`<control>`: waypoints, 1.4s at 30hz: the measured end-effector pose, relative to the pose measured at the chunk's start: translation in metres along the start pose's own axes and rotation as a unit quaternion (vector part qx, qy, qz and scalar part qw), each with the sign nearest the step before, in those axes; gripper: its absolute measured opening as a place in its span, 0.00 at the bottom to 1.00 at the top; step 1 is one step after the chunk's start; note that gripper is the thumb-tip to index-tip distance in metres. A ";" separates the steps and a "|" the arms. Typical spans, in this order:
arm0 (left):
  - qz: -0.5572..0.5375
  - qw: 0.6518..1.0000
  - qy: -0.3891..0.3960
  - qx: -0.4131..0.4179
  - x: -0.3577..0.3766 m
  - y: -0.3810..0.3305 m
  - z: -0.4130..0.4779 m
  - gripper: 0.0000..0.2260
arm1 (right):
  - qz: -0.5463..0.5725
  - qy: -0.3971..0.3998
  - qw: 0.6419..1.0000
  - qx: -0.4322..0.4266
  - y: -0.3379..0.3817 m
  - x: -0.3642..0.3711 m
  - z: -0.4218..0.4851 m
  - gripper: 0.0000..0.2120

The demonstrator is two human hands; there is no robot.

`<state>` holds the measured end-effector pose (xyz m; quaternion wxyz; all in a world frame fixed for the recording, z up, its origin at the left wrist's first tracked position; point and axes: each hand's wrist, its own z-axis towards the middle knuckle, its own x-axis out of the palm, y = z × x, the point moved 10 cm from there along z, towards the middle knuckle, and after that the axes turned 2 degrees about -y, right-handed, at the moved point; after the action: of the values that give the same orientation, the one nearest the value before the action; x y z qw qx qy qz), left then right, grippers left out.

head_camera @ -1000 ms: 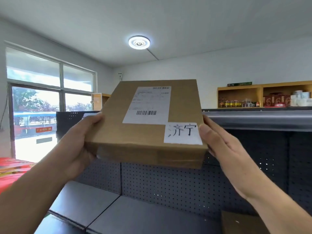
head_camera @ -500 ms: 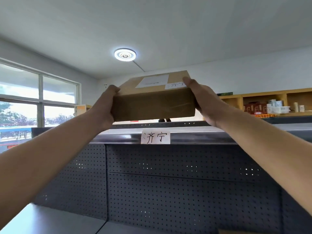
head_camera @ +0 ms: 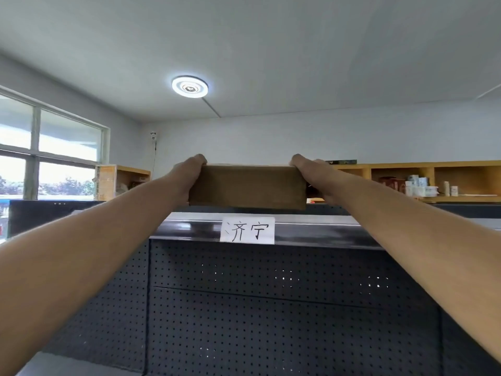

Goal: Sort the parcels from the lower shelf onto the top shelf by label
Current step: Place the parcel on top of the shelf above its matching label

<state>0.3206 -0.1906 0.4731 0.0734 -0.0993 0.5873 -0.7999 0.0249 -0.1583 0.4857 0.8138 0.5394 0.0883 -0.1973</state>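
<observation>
A brown cardboard parcel [head_camera: 248, 187] is held level at the top shelf [head_camera: 320, 230], directly above a white paper tag [head_camera: 247, 230] with handwritten characters on the shelf's front edge. My left hand [head_camera: 187, 173] grips the parcel's left end and my right hand [head_camera: 311, 176] grips its right end. Only the parcel's near side shows; its top label is hidden. I cannot tell whether its base rests on the shelf.
A dark perforated back panel [head_camera: 271, 308] fills the space below the top shelf. Wooden cubbies [head_camera: 433, 180] with small items line the far wall on the right. A window [head_camera: 48, 158] is at the left.
Both hands have carried the parcel up and forward from chest height to the top shelf, flattening it level above the paper tag. Its top label has gone out of sight.
</observation>
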 end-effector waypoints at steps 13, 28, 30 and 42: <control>0.083 0.993 0.068 -0.041 0.005 0.027 0.006 0.05 | -0.051 0.014 0.997 0.052 -0.025 0.010 -0.003 0.21; 0.220 0.945 -0.007 0.242 -0.009 -0.020 -0.050 0.17 | -0.270 -0.119 0.944 -0.147 0.030 -0.016 -0.053 0.32; 0.240 0.931 -0.011 0.276 -0.008 -0.020 -0.070 0.18 | -0.285 -0.138 0.928 -0.197 0.036 -0.017 -0.068 0.22; 0.291 0.878 0.041 0.377 0.014 0.044 -0.186 0.11 | -0.263 -0.155 0.901 -0.308 -0.008 -0.031 -0.183 0.12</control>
<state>0.2615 -0.0347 0.3780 0.3102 0.1445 0.2461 -0.9069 0.0062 0.0129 0.4166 0.8611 0.1812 0.1561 -0.4486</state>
